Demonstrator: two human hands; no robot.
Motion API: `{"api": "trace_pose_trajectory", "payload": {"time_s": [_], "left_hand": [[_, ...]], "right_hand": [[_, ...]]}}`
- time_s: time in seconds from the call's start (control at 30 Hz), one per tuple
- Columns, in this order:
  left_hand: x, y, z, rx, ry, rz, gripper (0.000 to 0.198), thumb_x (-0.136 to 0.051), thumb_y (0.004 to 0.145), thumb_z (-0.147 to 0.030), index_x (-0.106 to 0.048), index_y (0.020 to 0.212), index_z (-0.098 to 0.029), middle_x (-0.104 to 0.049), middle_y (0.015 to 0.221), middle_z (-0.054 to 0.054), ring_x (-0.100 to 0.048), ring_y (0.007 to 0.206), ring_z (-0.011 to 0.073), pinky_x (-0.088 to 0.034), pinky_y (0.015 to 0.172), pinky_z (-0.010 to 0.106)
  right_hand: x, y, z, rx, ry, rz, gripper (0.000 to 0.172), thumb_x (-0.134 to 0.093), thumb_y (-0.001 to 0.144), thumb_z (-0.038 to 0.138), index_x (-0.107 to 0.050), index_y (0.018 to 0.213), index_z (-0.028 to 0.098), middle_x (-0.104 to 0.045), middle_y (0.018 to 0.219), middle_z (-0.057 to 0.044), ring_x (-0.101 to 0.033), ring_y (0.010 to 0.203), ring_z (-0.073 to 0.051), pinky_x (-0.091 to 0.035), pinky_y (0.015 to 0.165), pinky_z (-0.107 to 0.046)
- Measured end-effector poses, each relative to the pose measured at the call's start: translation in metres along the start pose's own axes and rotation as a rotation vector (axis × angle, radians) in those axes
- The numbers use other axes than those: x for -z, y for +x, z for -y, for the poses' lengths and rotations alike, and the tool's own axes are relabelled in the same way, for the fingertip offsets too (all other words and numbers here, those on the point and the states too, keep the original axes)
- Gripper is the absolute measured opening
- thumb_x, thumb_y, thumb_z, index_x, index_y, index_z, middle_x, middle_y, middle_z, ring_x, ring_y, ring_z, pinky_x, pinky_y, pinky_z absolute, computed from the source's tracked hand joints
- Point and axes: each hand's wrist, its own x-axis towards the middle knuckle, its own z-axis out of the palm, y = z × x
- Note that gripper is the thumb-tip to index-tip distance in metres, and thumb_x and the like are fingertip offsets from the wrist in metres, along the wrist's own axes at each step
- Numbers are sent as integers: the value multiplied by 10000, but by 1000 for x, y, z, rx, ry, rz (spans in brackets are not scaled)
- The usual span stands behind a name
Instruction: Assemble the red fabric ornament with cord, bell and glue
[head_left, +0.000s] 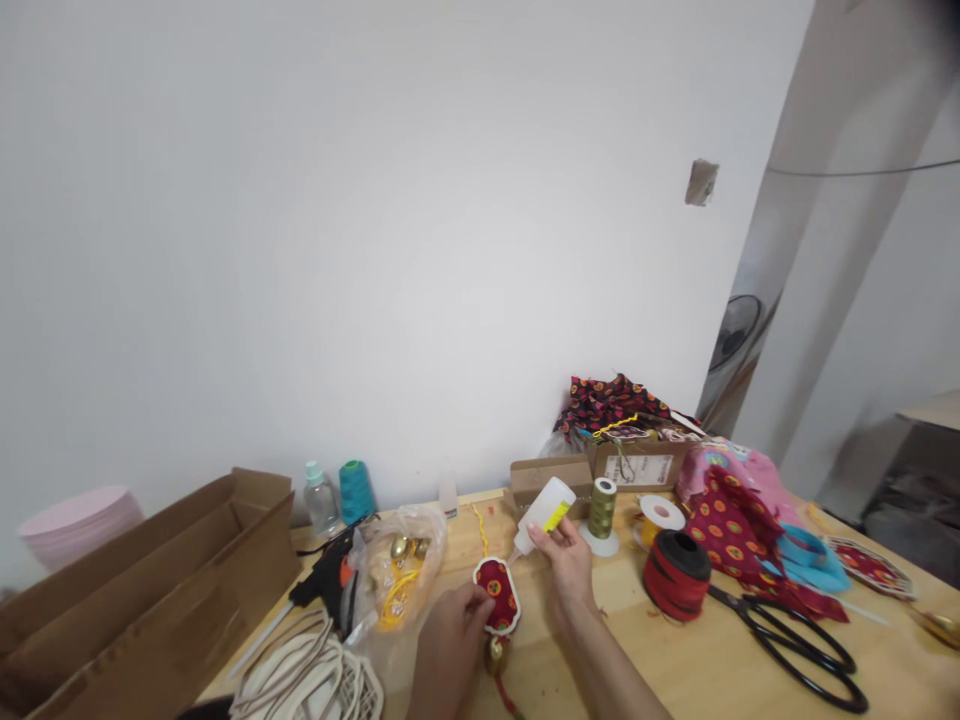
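Observation:
My right hand (568, 566) grips a white squeeze bottle (545, 512) with a yellow label, tilted so its nozzle points down and left. The nozzle end sits just above a small red patterned fabric piece (499, 594) with a white edge, lying on the wooden table (675, 665). My left hand (450, 640) pinches the lower left edge of that fabric piece, fingers closed on it. A small gold bell (494, 654) shows just below the piece, beside my left hand.
Open cardboard box (142, 600) at left, white cord coil (307, 680), black glue gun (330, 575), plastic bag of gold trinkets (401, 575). Thread spools (602, 508), red ribbon roll (676, 575), black scissors (795, 645), patterned fabric pile (611, 400) and pink cloth (739, 475) at right.

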Motion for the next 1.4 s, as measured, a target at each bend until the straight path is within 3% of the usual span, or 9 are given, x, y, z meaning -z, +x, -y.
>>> {"api": "trace_pose_trajectory", "payload": {"time_s": [0.47, 0.93, 1.4], "left_hand": [[3, -16, -18, -3, 319, 57, 229, -417, 776, -231, -645, 771, -213, -668, 767, 65, -580, 769, 204, -346, 659, 265], [6, -17, -24, 13, 372, 98, 234, -402, 794, -223, -634, 779, -206, -668, 779, 67, -587, 766, 188, -351, 646, 248], [7, -15, -24, 47, 399, 137, 231, -404, 806, -234, -632, 816, -201, -674, 812, 62, -592, 792, 178, -357, 660, 240]], "right_hand": [[-7, -5, -6, 32, -40, 45, 473, -767, 415, 271, -643, 845, 118, -678, 728, -91, -621, 693, -216, -506, 631, -331], [-15, -13, -6, -40, -50, 167, 454, -760, 448, 184, -634, 881, 125, -681, 804, -87, -628, 749, -216, -508, 688, -333], [-15, -17, -23, -37, -83, 271, 604, -754, 476, 127, -570, 1051, 151, -670, 916, -86, -601, 891, -258, -502, 744, -364]]}}
